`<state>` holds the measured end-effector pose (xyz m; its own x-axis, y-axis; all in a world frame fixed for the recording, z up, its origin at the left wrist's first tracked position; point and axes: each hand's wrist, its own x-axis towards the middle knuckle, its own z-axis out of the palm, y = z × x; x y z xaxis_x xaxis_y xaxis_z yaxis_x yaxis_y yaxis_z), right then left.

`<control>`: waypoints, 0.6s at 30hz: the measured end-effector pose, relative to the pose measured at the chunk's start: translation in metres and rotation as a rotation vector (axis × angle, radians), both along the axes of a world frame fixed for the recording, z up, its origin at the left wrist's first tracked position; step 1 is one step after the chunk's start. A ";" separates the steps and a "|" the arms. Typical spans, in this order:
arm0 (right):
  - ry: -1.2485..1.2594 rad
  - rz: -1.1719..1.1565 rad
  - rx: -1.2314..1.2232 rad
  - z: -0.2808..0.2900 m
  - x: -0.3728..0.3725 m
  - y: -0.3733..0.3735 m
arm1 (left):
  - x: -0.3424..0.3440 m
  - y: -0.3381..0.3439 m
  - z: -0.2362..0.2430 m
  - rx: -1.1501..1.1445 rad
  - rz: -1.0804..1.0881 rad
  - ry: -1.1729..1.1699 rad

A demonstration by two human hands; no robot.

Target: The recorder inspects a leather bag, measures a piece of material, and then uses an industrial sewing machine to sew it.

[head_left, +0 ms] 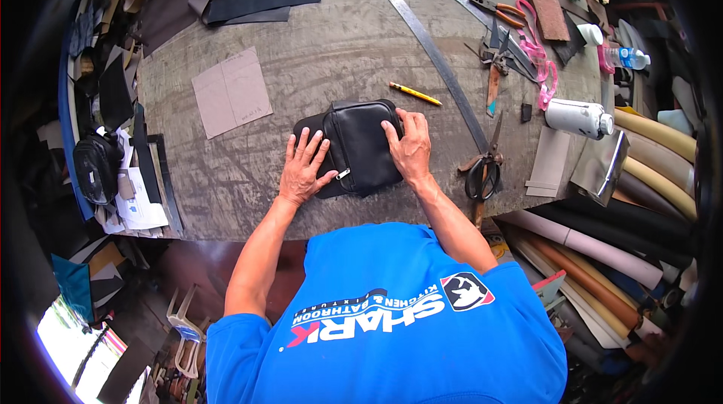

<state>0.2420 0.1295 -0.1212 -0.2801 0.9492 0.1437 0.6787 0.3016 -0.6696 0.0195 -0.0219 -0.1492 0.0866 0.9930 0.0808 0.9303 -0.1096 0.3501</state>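
A black leather-look pouch (365,144) with a zip lies flat on the worn work table in front of me. Its silver zip pull (343,174) shows near the lower left corner. My left hand (303,170) rests on the pouch's left flap, fingers spread and thumb pointing at the zip pull. At the opposite edge, my right hand (410,146) has its thumb on the top face and its bent fingers against the right side. The pouch's underside is hidden.
A pencil (416,94) lies beyond the pouch. To the right are a long steel ruler (433,50), scissors (483,174), pliers (498,11) and a white bottle (576,118). A marked card piece (232,93) lies left. Material rolls (580,246) are stacked at the lower right.
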 end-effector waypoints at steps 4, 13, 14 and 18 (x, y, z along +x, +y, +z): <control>0.009 -0.012 -0.164 -0.002 -0.012 0.009 | 0.000 -0.002 0.002 0.021 0.016 -0.009; 0.089 -0.057 -0.148 -0.006 -0.011 0.008 | 0.000 0.000 0.002 -0.022 0.003 -0.006; 0.090 -0.061 -0.142 -0.006 -0.011 0.008 | 0.001 0.000 0.002 -0.026 0.006 -0.001; 0.105 -0.091 -0.144 -0.004 -0.013 0.007 | 0.000 0.000 0.001 -0.042 0.001 -0.017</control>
<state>0.2291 0.1361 -0.1254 -0.1826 0.9828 0.0282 0.6227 0.1378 -0.7702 0.0198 -0.0222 -0.1483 0.0846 0.9956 0.0407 0.9244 -0.0937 0.3698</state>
